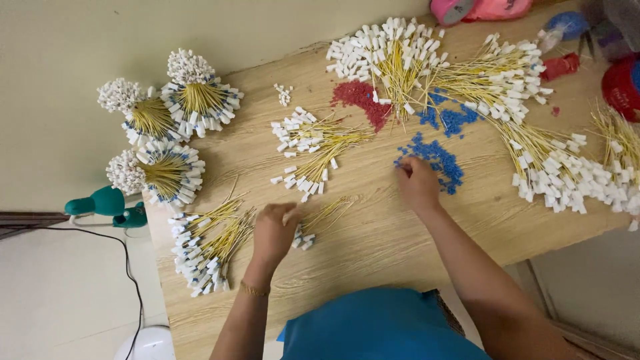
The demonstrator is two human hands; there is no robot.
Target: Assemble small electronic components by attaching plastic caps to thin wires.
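Note:
My left hand (275,230) rests on the wooden table (373,233), its fingers closed on a small bunch of yellow wires with white plastic ends (319,220). My right hand (417,184) reaches forward with its fingertips pinching at a heap of small blue beads (437,159). A heap of small red beads (363,100) lies farther back. A loose pile of the same yellow wires (315,147) sits between the two hands, farther from me.
Three round tied bundles of wires (170,113) hang over the table's left edge. More wire piles lie at the near left (208,247), back centre (393,57) and right (553,167). Pink tape rolls (467,8) and a red container (623,83) stand at the back right.

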